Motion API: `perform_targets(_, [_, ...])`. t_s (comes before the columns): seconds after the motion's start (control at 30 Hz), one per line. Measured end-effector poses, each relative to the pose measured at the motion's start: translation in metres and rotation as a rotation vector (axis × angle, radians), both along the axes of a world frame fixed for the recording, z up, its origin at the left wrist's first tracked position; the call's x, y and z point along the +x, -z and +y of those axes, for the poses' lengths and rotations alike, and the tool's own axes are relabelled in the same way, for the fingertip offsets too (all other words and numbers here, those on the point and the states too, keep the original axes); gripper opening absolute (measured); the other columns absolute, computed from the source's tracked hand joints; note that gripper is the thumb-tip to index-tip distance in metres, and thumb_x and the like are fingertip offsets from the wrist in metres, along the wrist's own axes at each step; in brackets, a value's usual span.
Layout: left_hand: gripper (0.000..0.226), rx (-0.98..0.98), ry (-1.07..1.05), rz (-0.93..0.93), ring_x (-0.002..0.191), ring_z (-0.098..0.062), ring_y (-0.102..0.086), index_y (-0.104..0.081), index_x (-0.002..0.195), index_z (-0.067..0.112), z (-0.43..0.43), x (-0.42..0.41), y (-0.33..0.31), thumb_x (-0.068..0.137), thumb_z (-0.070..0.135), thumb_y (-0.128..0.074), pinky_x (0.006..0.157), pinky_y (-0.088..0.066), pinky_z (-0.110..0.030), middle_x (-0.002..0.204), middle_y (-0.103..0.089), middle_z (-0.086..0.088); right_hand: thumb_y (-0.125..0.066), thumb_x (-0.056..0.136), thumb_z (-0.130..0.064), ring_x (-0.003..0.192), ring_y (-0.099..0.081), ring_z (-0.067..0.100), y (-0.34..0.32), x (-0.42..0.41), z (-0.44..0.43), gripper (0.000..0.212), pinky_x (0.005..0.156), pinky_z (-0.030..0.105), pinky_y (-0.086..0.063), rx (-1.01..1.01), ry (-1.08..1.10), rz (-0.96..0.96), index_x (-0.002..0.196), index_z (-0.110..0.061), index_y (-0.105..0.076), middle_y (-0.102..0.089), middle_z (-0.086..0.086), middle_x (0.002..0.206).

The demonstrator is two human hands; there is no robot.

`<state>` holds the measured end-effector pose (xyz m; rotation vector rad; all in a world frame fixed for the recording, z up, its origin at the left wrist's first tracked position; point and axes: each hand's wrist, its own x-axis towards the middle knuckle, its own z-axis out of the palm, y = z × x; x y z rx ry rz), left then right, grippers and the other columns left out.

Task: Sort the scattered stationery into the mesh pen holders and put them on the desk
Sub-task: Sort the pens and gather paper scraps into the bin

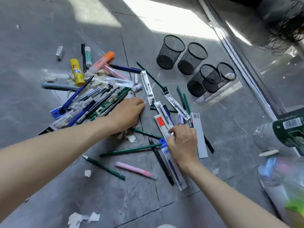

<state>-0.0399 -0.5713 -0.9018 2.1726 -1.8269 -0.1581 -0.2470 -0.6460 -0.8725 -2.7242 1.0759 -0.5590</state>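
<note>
Presently, the stationery (pixel 85 102) lies scattered across the grey tiled floor (pixel 49 186), its thickest heap to the left. The left hand (pixel 126 114) rests palm down on the right edge of that heap, fingers extended and relaxed, gripping nothing. The right hand (pixel 182 143), fingers curled, pinches a clear packet (pixel 160 121) bearing a red label. Four black mesh pen holders (pixel 170 51) stand upright together at far right, well apart from both hands. A pink highlighter (pixel 133 169) lies near centre.

The one camera sits on the head and looks forward and steeply down at the floor (pixel 49 186), close above the left hand (pixel 126 112) and the right hand (pixel 182 143).
</note>
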Motion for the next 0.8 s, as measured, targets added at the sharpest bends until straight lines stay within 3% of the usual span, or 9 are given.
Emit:
perform_targets(0.13, [0.032,0.011,0.049,0.005,0.093,-0.033,-0.060,-0.067,0.105,-0.002,0.025,0.005,-0.009,0.079,-0.003,-0.050,0.078,-0.052,-0.044,0.103,-0.065,-0.016,-0.037,0.071,-0.015,0.081,-0.049,0.020,0.001,0.011,0.007,0.033,0.074,0.031,-0.034,0.042,-0.136,0.034,0.087,-0.010,-0.066,-0.059,0.005,0.083])
perform_targets(0.23, [0.040,0.016,0.044,0.040,0.085,-0.031,-0.059,-0.069,0.089,0.004,0.036,0.012,-0.013,0.078,0.012,-0.031,0.069,-0.052,-0.044,0.089,-0.064,-0.011,-0.058,0.080,-0.031,0.098,-0.045,0.023,0.005,0.023,0.016,0.025,0.086,0.033,-0.035,0.176,-0.242,0.154,0.096,-0.012,-0.064,-0.055,0.007,0.104])
perform_targets(0.27, [0.042,0.005,0.048,0.052,0.089,-0.032,-0.060,-0.069,0.091,0.004,0.039,0.014,-0.013,0.079,0.014,-0.030,0.072,-0.053,-0.044,0.092,-0.066,-0.011,-0.066,0.078,-0.034,0.102,-0.042,0.024,0.008,0.027,0.019,0.028,0.087,0.031,-0.031,0.202,-0.253,0.199,0.095,-0.012,-0.064,-0.052,0.008,0.109])
perform_targets(0.33, [0.037,-0.024,0.103,0.049,0.108,-0.030,-0.060,-0.068,0.109,0.004,0.042,0.012,-0.014,0.082,0.008,-0.043,0.093,-0.050,-0.042,0.113,-0.067,-0.014,-0.072,0.077,-0.031,0.105,-0.041,0.028,0.011,0.035,0.022,0.026,0.086,0.031,-0.026,0.211,-0.229,0.243,0.091,-0.011,-0.063,-0.049,0.010,0.111])
perform_targets(0.4, [0.044,-0.003,0.206,0.081,0.130,-0.024,-0.045,-0.055,0.131,0.006,0.045,0.006,-0.012,0.087,0.006,-0.049,0.108,-0.029,-0.030,0.138,-0.052,-0.009,-0.073,0.077,-0.023,0.099,-0.045,0.031,0.011,0.037,0.020,0.020,0.082,0.032,-0.026,0.162,-0.224,0.236,0.084,-0.009,-0.062,-0.050,0.012,0.106])
perform_targets(0.47, [0.051,0.129,0.239,0.100,0.143,-0.013,-0.020,-0.035,0.144,0.014,0.052,0.002,-0.009,0.095,0.006,-0.042,0.110,-0.010,-0.020,0.153,-0.027,0.002,-0.078,0.073,-0.020,0.089,-0.049,0.030,0.011,0.032,0.012,0.021,0.075,0.031,-0.025,0.048,-0.302,0.286,0.080,-0.009,-0.061,-0.054,0.011,0.098])
perform_targets(0.53, [0.057,0.192,0.206,0.115,0.144,-0.008,-0.010,-0.025,0.148,0.018,0.064,0.007,-0.003,0.095,0.005,-0.041,0.112,-0.002,-0.018,0.156,-0.015,0.006,-0.082,0.068,-0.019,0.082,-0.049,0.026,0.012,0.022,0.001,0.026,0.070,0.032,-0.025,-0.046,-0.367,0.335,0.077,-0.011,-0.059,-0.057,0.009,0.091])
perform_targets(0.7, [0.052,0.148,0.084,0.151,0.139,-0.015,-0.030,-0.041,0.142,0.012,0.094,0.018,-0.005,0.091,0.005,-0.049,0.112,-0.021,-0.023,0.151,-0.033,0.000,-0.068,0.079,-0.019,0.084,-0.055,0.032,0.009,-0.004,-0.007,0.013,0.076,0.033,-0.024,-0.079,-0.166,0.243,0.084,-0.011,-0.059,-0.055,0.009,0.092])
perform_targets(0.8, [0.038,0.053,0.076,0.083,0.121,-0.027,-0.051,-0.056,0.127,0.004,0.093,0.010,-0.012,0.090,0.011,-0.049,0.099,-0.044,-0.035,0.133,-0.054,-0.011,-0.048,0.085,-0.045,0.094,-0.049,0.024,0.005,0.000,0.012,0.032,0.086,0.035,-0.025,-0.122,-0.363,0.221,0.091,-0.016,-0.059,-0.056,0.003,0.095])
